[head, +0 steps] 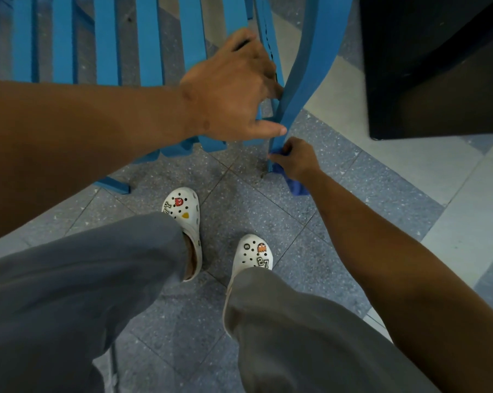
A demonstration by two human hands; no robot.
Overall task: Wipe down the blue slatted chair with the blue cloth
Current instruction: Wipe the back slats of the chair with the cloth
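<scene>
Two bare hands work at the right edge of the blue slatted chair [109, 41] in the head view, which looks straight down past grey trousers [78, 293] to the floor. The left hand [234, 89] reaches across from the left and rests on the chair's slats beside the curved blue armrest [307, 69], fingers curled over the frame and thumb stretched out straight toward the armrest; whether it truly grips the wood cannot be told. Lower down, the right hand [295, 158] pinches the blue cloth [295, 187] against the bottom end of that armrest, its fingers closed on the fabric, and a darker fold of the cloth hangs out below the wrist. The chair fills the top left of the view, its slats running up out of the picture. Both feet wear white clogs [187, 222] studded with small charms, planted on speckled grey floor tiles [239, 199]. A black cabinet [438, 66] stands at the upper right, just beside the chair.
</scene>
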